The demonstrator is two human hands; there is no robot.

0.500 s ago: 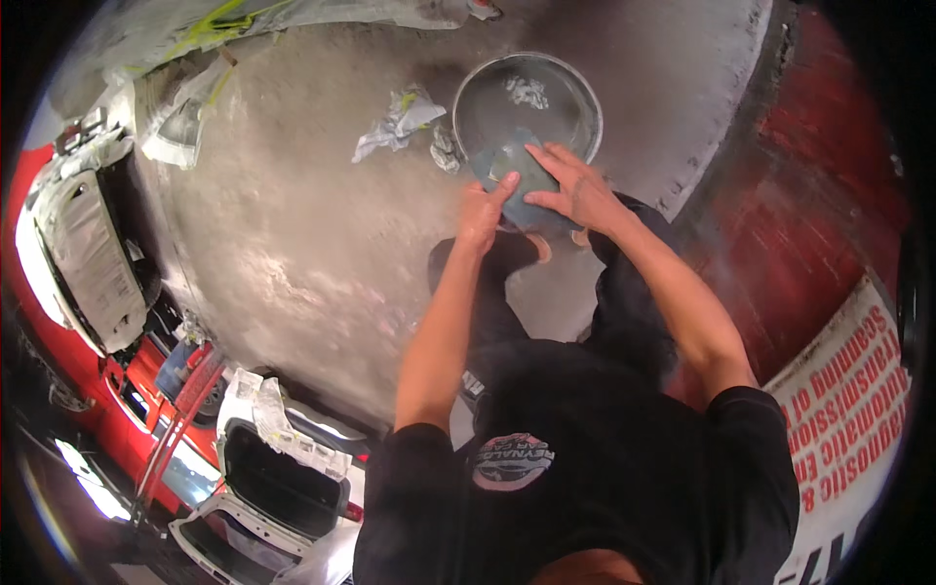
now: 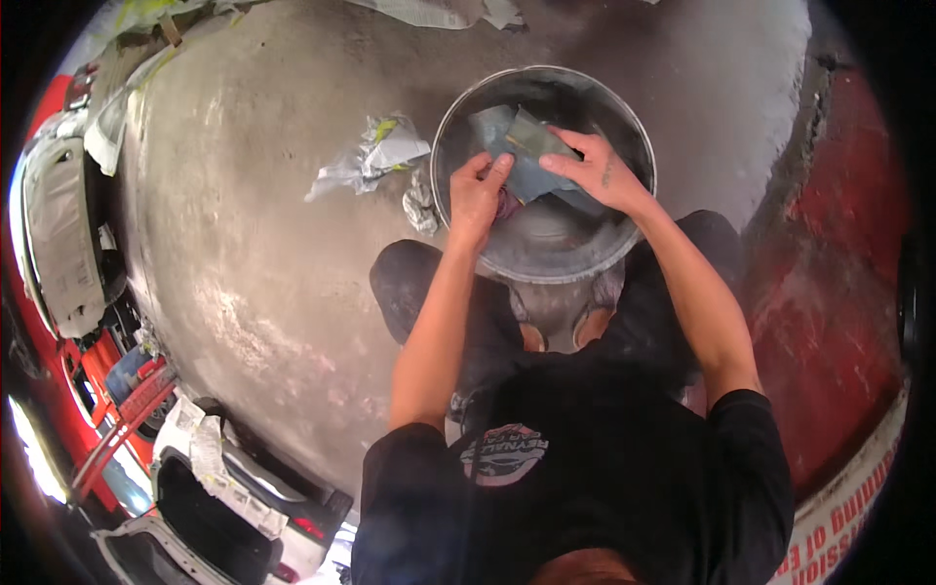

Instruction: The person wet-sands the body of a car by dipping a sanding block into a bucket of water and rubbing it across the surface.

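Over a round, deep metal bin, both hands grip thin blue-grey sheets that look like sandpaper or stiff cloth. My left hand pinches their left side between thumb and fingers, beside a small dark reddish piece. A greenish-grey folded piece sits on top, with the fingers and thumb of my right hand closed on its right end. The sheets overlap, so I cannot tell how many there are. They partly cover the inside of the bin.
Crumpled paper and a greyish wad lie on the concrete floor left of the bin. My knees flank it. A white car with an open trunk stands at lower left, near red vehicle parts. Red-painted floor lies at right.
My hands have moved from the bin's near rim to above its opening. The sheets have shifted apart, showing the greenish piece. The bin now appears larger and closer to me.
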